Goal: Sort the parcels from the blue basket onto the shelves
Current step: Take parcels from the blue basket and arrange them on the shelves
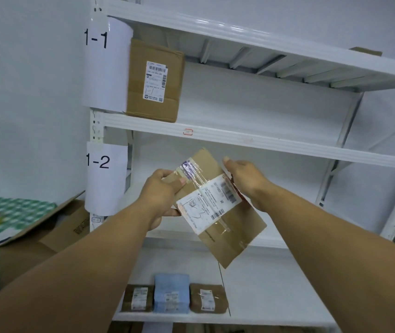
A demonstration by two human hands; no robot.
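A flat brown cardboard parcel (233, 239) with a white shipping label and clear tape is held tilted in front of the white shelf unit (251, 140), level with the bay marked 1-2. My left hand (161, 197) grips its left edge, thumb on top. My right hand (247, 181) holds its upper right edge, fingers curled behind it. The blue basket is not in view.
A brown box (154, 80) stands at the left of the 1-1 shelf. On a lower shelf lie two brown parcels (137, 298) (208, 299) with a blue parcel (171, 293) between them. An open carton (42, 239) and green checked packs (1, 219) sit at the left.
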